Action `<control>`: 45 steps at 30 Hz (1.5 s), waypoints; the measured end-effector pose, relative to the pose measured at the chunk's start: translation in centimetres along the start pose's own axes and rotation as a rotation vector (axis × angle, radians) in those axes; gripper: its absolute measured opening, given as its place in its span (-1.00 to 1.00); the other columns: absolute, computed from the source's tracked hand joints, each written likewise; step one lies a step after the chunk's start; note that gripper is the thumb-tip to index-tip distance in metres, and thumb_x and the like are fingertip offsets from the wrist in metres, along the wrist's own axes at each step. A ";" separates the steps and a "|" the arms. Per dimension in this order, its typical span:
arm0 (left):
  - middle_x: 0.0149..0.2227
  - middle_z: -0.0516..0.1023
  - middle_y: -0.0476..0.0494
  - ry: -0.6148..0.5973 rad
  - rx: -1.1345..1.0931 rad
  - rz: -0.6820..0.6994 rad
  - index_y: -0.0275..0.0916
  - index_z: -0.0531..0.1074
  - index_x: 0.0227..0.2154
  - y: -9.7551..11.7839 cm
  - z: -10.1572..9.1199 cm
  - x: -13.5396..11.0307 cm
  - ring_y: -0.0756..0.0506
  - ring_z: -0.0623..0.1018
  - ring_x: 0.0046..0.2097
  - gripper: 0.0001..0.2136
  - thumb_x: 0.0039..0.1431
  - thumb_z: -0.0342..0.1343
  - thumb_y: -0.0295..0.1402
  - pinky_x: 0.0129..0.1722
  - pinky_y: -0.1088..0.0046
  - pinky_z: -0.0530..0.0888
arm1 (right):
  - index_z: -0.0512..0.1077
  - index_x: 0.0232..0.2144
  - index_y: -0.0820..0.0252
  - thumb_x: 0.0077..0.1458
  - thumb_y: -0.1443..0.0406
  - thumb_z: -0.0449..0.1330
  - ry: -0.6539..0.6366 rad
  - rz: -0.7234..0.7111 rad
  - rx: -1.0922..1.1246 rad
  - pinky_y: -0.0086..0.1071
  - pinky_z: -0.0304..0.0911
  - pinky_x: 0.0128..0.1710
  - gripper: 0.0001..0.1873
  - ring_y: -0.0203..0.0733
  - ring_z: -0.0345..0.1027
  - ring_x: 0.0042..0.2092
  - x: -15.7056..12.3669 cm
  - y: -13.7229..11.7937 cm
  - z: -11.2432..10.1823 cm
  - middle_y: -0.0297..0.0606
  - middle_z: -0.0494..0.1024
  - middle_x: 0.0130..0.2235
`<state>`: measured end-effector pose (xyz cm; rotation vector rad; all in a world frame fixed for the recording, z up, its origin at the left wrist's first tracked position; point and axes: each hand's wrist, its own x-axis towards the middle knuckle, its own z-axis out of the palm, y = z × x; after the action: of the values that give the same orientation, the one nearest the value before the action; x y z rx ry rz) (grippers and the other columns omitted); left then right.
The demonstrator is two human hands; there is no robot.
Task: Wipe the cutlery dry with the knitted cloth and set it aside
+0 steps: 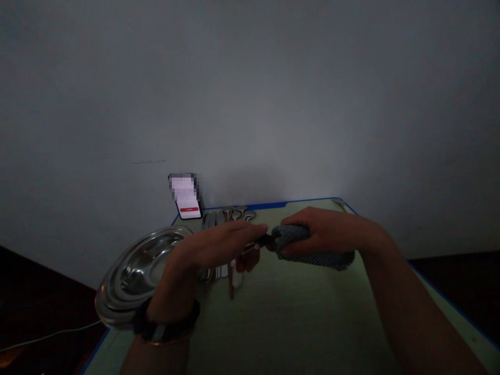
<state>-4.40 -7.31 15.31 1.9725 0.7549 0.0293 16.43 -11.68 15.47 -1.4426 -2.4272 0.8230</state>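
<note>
Where the room ends: a dim grey wall (250,94) fills the upper frame
Surface (297,323): pale green with a blue edge, across the lower frame
Metal bowls (128,271): apparently nested, lower left
Cutlery (212,221): laid side by side near centre, partly hidden
Right hand (320,229): closed round a grey cloth (328,259), right of centre
Left hand (226,240): narrowed on a dark-ended utensil (263,240) meeting the cloth, centre
Phone (189,198): tilted upright, screen lit, left of centre
Utensil: wiping seems in hand; the next move likely calls for a steady left pinch
</note>
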 end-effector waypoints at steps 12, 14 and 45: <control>-0.60 0.27 0.06 0.109 0.237 0.002 -0.24 0.28 -0.50 0.2 0.0 0.3 0.01 0.33 -0.53 -0.59 0.26 -0.31 -0.11 -0.49 0.50 0.31 | 0.45 -0.33 0.14 0.01 0.06 0.09 0.057 -0.013 -0.061 -0.44 0.16 -0.40 -0.69 -0.26 0.35 -0.36 0.2 0.2 0.1 -0.31 0.52 -0.36; -0.58 0.27 0.06 0.138 0.308 -0.009 -0.24 0.31 -0.44 0.2 0.0 0.5 0.02 0.31 -0.53 -0.63 0.25 -0.28 -0.13 -0.53 0.53 0.28 | 0.44 -0.34 0.14 0.03 0.08 0.08 0.069 -0.038 -0.074 -0.44 0.15 -0.40 -0.70 -0.26 0.34 -0.36 0.4 0.1 0.3 -0.31 0.52 -0.36; -0.43 0.42 -0.03 0.131 0.434 0.028 -0.27 0.39 -0.29 -0.7 -0.3 0.6 -0.01 0.40 -0.41 -0.72 0.24 -0.21 -0.28 -0.43 0.51 0.31 | 0.41 -0.33 0.16 0.03 0.05 0.07 0.045 -0.008 -0.108 -0.43 0.15 -0.38 -0.68 -0.24 0.35 -0.33 0.1 0.0 0.0 -0.29 0.51 -0.31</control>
<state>-4.34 -6.53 14.77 2.4119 0.8736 0.0119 16.39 -11.58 15.47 -1.4703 -2.4768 0.6589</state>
